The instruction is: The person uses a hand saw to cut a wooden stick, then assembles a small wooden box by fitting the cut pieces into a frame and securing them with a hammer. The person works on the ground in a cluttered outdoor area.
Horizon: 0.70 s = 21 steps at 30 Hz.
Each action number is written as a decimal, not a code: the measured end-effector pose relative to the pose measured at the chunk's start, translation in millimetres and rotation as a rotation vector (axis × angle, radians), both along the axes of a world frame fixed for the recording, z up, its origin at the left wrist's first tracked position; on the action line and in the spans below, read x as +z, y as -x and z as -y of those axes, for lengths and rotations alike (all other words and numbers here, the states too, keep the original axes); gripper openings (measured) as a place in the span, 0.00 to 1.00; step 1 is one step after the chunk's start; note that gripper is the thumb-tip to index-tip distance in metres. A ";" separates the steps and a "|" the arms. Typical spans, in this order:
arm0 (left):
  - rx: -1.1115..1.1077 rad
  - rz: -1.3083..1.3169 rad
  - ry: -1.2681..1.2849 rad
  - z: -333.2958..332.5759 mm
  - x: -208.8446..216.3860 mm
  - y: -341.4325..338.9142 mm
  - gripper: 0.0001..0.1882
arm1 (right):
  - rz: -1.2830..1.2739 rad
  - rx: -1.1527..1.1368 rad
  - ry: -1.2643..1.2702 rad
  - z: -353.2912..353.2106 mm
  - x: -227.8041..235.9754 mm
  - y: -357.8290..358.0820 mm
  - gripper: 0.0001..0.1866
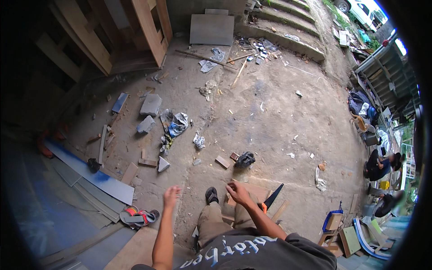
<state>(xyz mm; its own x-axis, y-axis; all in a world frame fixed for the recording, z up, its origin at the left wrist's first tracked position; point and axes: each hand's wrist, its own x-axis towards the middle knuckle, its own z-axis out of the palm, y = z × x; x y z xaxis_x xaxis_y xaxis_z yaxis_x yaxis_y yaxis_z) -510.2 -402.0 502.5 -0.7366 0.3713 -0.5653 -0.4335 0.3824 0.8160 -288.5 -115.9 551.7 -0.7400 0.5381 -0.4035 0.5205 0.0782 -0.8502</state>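
My left hand (pixel 172 196) hangs in the air above the floor, left of my legs. Its fingers are stretched, a little smeared, and nothing shows in them. Over my right thigh, my right hand (pixel 238 192) is held with loosely bent fingers; I see no thing in it. Close beside my right forearm lies a handsaw (pixel 272 198) with a dark blade and orange handle, by some wooden boards (pixel 252 189). A crumpled black plastic bag (pixel 245 159) and a small wood block (pixel 222 162) lie on the floor ahead of my feet.
Paint cans (pixel 139 217) stand at the lower left beside stacked sheets (pixel 96 198). Foam-like blocks (pixel 150 104), crumpled paper (pixel 178 124) and wood scraps litter the floor. A wooden cabinet frame (pixel 150 31) stands far left, concrete steps (pixel 283 29) at the back. People (pixel 380 166) sit at the right.
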 end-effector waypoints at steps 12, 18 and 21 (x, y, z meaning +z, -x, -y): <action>0.285 0.092 -0.009 -111.0 59.7 86.8 0.18 | -0.429 -0.252 0.283 -128.5 96.6 108.7 0.13; -0.211 -0.049 -0.196 -318.2 60.4 124.4 0.15 | -0.366 -0.261 0.305 -249.0 62.5 175.6 0.14; -0.315 -0.119 -0.135 -412.4 66.0 162.7 0.14 | -0.159 -0.127 -0.022 -318.6 46.5 209.1 0.16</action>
<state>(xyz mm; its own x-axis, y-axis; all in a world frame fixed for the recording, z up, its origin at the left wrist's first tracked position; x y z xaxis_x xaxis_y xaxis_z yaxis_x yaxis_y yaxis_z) -672.9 10.4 568.5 -0.6318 0.6560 -0.4129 -0.2109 0.3672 0.9059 -497.7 202.7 598.2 -0.7189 0.6389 -0.2738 0.3867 0.0403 -0.9213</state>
